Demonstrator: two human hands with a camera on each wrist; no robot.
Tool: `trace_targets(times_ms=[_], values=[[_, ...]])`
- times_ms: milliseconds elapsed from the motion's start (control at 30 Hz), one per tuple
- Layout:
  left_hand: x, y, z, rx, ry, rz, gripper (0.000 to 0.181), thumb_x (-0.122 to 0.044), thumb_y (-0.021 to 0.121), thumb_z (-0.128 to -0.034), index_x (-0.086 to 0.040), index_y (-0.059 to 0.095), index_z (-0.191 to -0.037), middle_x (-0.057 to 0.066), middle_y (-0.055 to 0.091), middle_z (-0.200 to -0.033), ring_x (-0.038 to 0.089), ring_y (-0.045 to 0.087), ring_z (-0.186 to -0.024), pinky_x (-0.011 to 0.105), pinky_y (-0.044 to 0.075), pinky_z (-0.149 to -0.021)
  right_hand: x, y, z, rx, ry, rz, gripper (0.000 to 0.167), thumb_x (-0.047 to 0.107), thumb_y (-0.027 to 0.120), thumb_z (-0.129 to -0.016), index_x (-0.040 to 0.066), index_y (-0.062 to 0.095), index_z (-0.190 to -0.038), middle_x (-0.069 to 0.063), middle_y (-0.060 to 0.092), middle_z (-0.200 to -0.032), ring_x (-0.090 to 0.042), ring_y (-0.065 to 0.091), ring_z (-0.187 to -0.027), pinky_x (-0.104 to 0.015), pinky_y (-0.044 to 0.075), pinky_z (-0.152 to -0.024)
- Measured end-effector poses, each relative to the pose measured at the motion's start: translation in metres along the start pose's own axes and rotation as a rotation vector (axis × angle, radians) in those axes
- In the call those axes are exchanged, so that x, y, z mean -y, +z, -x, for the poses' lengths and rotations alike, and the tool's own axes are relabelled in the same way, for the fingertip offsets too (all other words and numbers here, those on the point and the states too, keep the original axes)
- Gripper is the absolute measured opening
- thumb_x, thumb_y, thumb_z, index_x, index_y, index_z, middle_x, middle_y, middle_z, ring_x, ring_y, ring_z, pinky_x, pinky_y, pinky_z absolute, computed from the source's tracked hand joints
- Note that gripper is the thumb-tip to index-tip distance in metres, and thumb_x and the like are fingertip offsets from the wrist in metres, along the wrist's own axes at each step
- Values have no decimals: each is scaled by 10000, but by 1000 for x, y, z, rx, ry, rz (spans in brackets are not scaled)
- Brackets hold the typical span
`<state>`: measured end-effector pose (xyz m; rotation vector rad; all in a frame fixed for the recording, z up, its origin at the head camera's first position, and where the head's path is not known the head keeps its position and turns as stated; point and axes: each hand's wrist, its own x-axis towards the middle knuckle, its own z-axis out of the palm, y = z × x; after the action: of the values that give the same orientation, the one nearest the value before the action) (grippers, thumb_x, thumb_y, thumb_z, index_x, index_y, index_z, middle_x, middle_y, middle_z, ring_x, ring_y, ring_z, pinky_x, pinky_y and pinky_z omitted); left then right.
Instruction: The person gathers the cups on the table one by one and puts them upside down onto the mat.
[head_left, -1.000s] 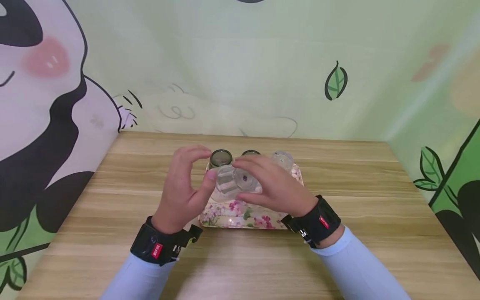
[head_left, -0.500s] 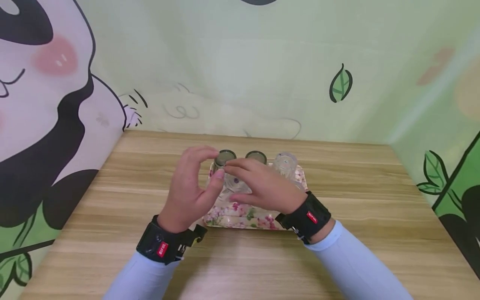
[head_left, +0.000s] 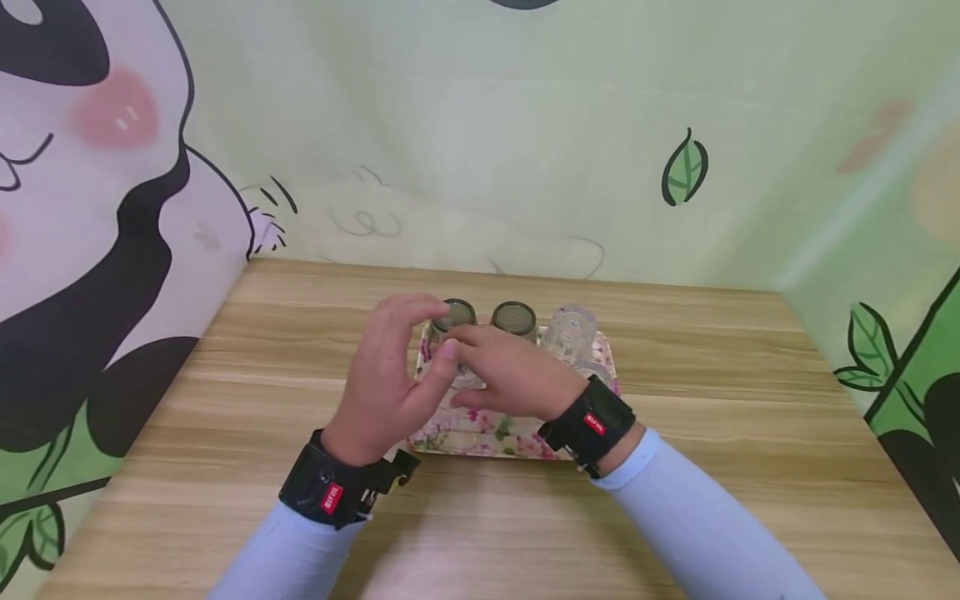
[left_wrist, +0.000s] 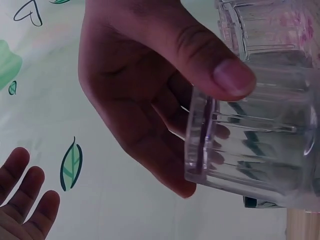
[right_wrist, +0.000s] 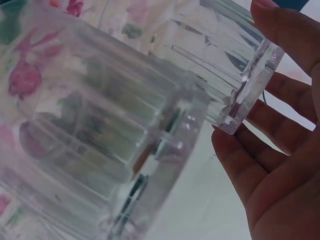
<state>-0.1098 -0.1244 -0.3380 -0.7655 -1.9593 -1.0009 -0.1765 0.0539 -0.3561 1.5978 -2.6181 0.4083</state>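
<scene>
My right hand grips the base end of a clear ribbed drinking glass, which is upside down over the floral tray. Thumb and fingers sit around its base in both wrist views; in the head view the hand covers most of it. My left hand is held beside it with thumb and fingers apart and nothing between them. Some of its fingers show loosely spread in the left wrist view. Whether the glass rests on the tray cannot be told.
Two dark-topped glasses or jars, one left and one in the middle, stand along the tray's back. A clear upturned glass is at back right, with another clear glass partly behind my right wrist. A wall closes off the table's rear.
The clear glass, tilted between my hands earlier, has gone lower and become mostly hidden. My right hand has moved left over it. My left hand keeps nearly the same pose.
</scene>
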Motion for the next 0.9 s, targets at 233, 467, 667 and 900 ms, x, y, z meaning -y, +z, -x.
trace_targets(times_ms=[233, 467, 667, 900], values=[[-1, 0, -1, 12, -1, -1, 413, -342, 479, -1003, 22, 579, -1170, 171, 612, -1146, 315, 572, -1089, 420, 456, -965, 0, 6, -3, 56, 45, 8, 471, 339, 778, -877, 178, 622, -1290, 35, 607, -1211, -132, 576, -1122, -284, 504, -965], [-3, -1, -1, 23, 11, -23, 412, -343, 473, -998, 17, 570, -1174, 170, 612, -1147, 315, 572, -1088, 427, 456, -951, -1, 11, -10, 59, 19, -31, 588, 300, 810, -849, 131, 602, -1373, -28, 625, -1326, -156, 573, -1231, -296, 463, -1054], [-5, -1, -2, 37, 17, -31, 394, -325, 473, -997, 12, 566, -1180, 176, 608, -1144, 317, 568, -1088, 429, 459, -946, -2, 16, -14, 70, 17, -70, 616, 288, 799, -861, 99, 582, -1405, -56, 608, -1387, -175, 553, -1288, -303, 443, -1088], [-5, -1, -2, 56, 8, -39, 361, -265, 497, -960, 18, 572, -1171, 168, 609, -1145, 310, 565, -1093, 425, 461, -954, -1, 22, -17, 70, 57, -94, 568, 332, 744, -909, 106, 587, -1406, -49, 596, -1405, -172, 563, -1281, -303, 462, -1071]])
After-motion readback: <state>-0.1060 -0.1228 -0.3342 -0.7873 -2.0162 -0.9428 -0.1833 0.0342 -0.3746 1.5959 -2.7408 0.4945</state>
